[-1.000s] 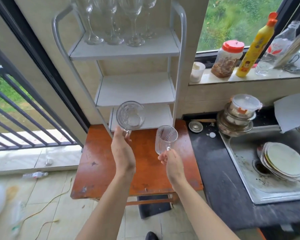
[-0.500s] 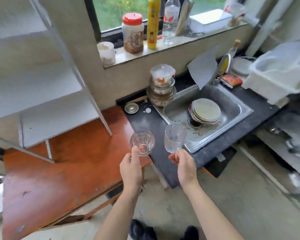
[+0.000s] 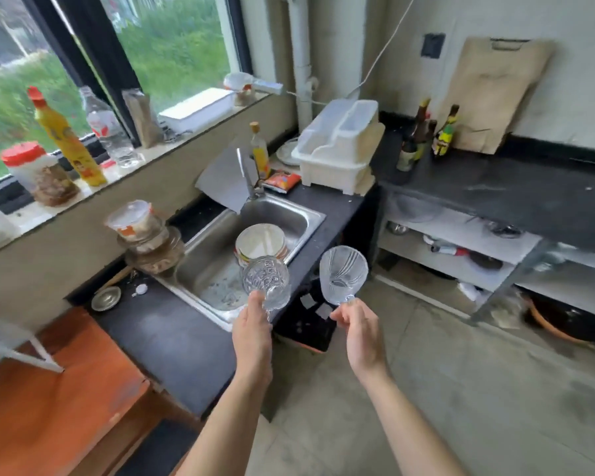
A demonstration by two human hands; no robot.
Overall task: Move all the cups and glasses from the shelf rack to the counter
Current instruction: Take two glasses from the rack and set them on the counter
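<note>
Lower centre: two clear glasses, left one (image 3: 266,282) with cut diamond pattern, right one (image 3: 343,271) with curved ribs. Counter (image 3: 172,341) black. Sink (image 3: 217,255) steel grey. Table (image 3: 42,417), lower left, orange-brown. Left, on sill: yellow bottle (image 3: 67,140) with red cap; jar (image 3: 38,173) with red lid. Dish rack (image 3: 340,146), upper centre, white.

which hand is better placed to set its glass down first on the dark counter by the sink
Left, probably. The left hand holds its patterned glass over the sink's front edge, beside bare dark counter. The right hand holds its ribbed glass over the floor.
</note>
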